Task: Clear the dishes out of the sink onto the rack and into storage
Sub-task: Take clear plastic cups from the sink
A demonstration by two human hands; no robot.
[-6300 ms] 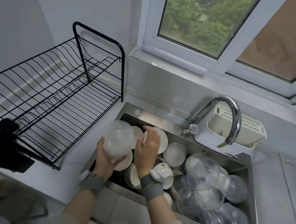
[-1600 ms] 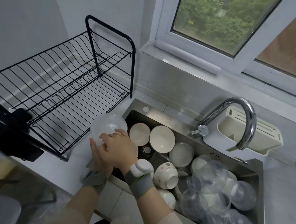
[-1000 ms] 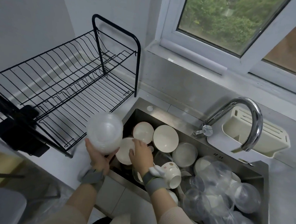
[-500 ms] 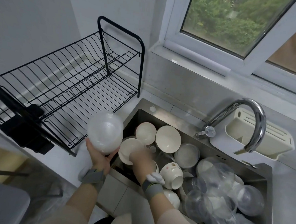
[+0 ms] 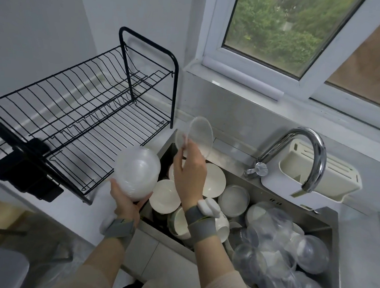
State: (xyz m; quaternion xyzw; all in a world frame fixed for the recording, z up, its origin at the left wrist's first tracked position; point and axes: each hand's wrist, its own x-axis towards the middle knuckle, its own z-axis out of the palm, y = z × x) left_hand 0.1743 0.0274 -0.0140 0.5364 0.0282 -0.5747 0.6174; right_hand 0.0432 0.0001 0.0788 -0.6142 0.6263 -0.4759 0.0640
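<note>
Holding one stack of clear bowls (image 5: 136, 175) at centre frame, the left hand (image 5: 125, 201) grips it from below; the right hand (image 5: 189, 168) pinches one clear bowl (image 5: 200, 136) above the sink (image 5: 327, 223), where four white bowls (image 5: 213, 179) show beside one black rack (image 5: 82, 123) at left.

A chrome tap (image 5: 305, 152) arches at three o'clock, a cream knife holder (image 5: 330, 176) just behind it on the grey worktop (image 5: 362, 234), with a white-framed window (image 5: 302, 68) at one o'clock.
</note>
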